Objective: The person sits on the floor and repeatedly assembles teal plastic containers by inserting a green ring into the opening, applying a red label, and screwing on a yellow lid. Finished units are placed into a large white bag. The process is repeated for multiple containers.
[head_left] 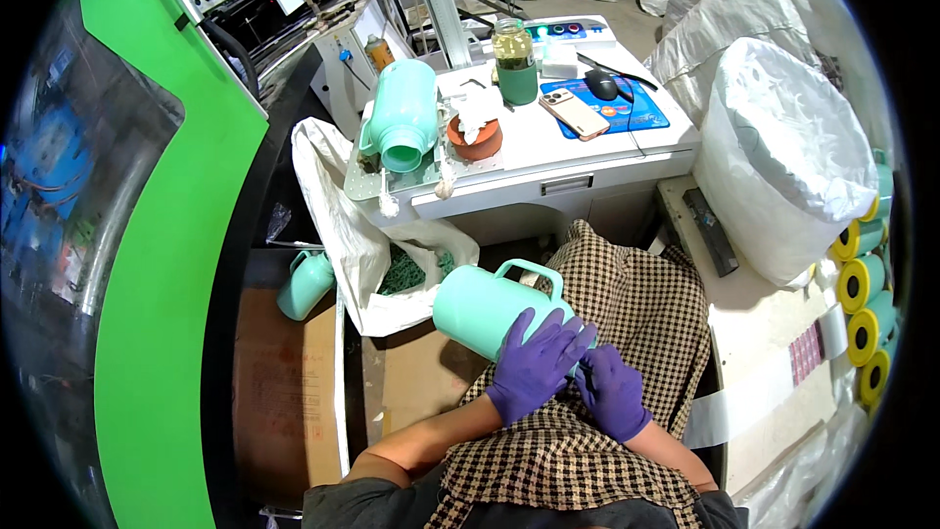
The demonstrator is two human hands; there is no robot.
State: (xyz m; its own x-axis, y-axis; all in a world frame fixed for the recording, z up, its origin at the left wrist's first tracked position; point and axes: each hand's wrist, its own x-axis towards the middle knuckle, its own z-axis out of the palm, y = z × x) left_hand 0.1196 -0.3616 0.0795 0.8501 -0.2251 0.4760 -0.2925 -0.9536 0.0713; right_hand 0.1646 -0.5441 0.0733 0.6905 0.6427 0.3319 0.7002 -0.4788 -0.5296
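A mint-green plastic jug [472, 308] with a loop handle lies tilted on its side above my lap, its handle on the upper side. My left hand [537, 364], in a purple glove, grips the jug near its right end, fingers laid across the wall. Beside that end, my purple-gloved right hand [614, 394] is closed, the fingers curled in. Whatever it pinches is hidden. A similar green jug [403, 113] lies on the white table with its round opening toward me. Another green jug [306, 284] rests at the left by the cardboard.
A white sack [338, 235] with green shavings hangs at the table's front edge. On the white table [636, 149] are a glass bottle [514, 64], a phone [575, 114], a mouse [601, 85] and an orange-brown bowl [475, 144]. A large white bag [783, 167] and several yellow-rimmed jugs [862, 282] stand right.
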